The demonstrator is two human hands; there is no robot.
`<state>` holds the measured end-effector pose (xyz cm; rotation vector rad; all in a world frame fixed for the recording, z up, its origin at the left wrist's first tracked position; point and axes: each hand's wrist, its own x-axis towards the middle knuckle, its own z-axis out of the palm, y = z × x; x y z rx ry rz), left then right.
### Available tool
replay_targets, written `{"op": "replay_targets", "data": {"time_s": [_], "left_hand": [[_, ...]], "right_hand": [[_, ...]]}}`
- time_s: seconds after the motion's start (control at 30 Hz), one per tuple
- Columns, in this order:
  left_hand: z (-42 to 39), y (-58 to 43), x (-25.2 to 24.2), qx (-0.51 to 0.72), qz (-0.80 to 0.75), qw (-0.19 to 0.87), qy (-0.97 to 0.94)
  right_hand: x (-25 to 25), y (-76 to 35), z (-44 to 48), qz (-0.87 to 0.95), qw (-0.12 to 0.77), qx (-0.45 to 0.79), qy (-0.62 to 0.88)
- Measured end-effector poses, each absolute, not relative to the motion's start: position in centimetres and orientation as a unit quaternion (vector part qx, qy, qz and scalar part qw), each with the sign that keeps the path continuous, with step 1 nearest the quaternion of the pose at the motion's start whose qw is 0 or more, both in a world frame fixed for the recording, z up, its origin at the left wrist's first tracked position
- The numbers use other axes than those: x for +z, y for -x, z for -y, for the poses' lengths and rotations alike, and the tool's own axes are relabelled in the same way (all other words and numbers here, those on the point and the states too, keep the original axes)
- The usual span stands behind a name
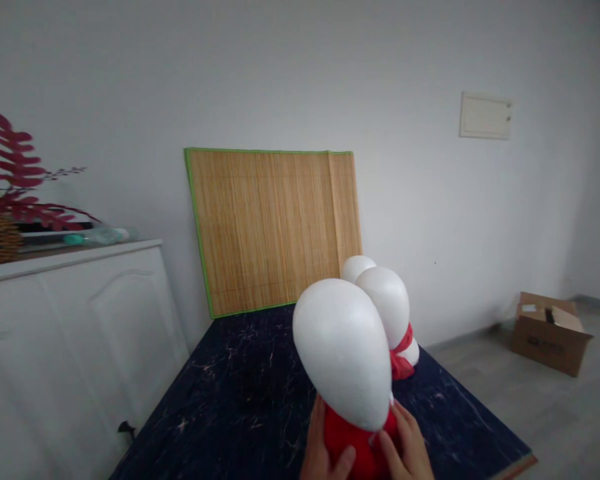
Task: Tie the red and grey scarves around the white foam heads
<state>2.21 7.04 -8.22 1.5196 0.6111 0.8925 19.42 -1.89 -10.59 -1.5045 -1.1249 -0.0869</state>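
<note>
A large white foam egg [345,350] tilts toward me above a dark marbled table [230,407]. Red fabric [353,450] wraps its lower end. My left hand [323,453] grips the red fabric from the left, thumb across the front. My right hand [407,450] closes on it from the right, fingers pressed to the cloth. Behind stands a second white egg [387,303] with a red ribbon [400,357] tied at its base. A third white egg [356,267] peeks out further back.
A bamboo mat [273,227] with green edging leans on the white wall at the table's far end. A white cabinet [75,333] at left carries a basket and red leaves [15,173]. A cardboard box [550,331] sits on the grey floor at right.
</note>
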Motion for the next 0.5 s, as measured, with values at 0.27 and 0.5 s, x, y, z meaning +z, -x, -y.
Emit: {"op": "replay_targets", "data": {"time_s": [0.27,0.5], "left_hand": [[-15.3,3.2,-7.8,0.509,-0.385,0.381,-0.668],[-16.1,3.7,-8.2,0.488,-0.422,0.306,-0.7]], "right_hand": [[-8.4,-11.0,-9.0,0.55,0.582,0.122,0.586],[-9.6,-11.1,-7.7,0.589,0.479,0.118,0.64]]}}
